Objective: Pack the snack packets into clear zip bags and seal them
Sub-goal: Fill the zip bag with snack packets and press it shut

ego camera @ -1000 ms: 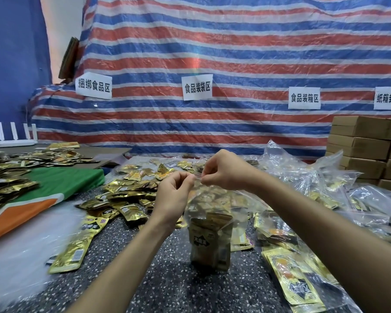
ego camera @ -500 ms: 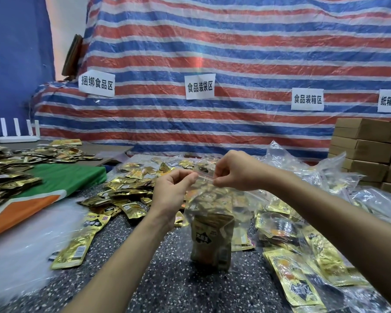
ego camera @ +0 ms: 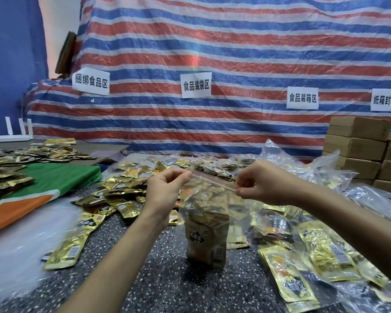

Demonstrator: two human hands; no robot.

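Sealing appears under way: left hand (ego camera: 165,190) and right hand (ego camera: 260,184) each pinch one end of the closure on a clear zip bag (ego camera: 209,199) hanging between them with snack packets (ego camera: 204,240) inside, while filled bags (ego camera: 321,256) lie below the right hand and many loose packets (ego camera: 122,193) left of the left hand await packing.

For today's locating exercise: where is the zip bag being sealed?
Head view, centre: the zip bag stands on the speckled table, its top strip pinched by the left hand and right hand.

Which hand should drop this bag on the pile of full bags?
Probably the right hand: it pinches the zip bag on the side where the filled bags lie; the left hand is farther.
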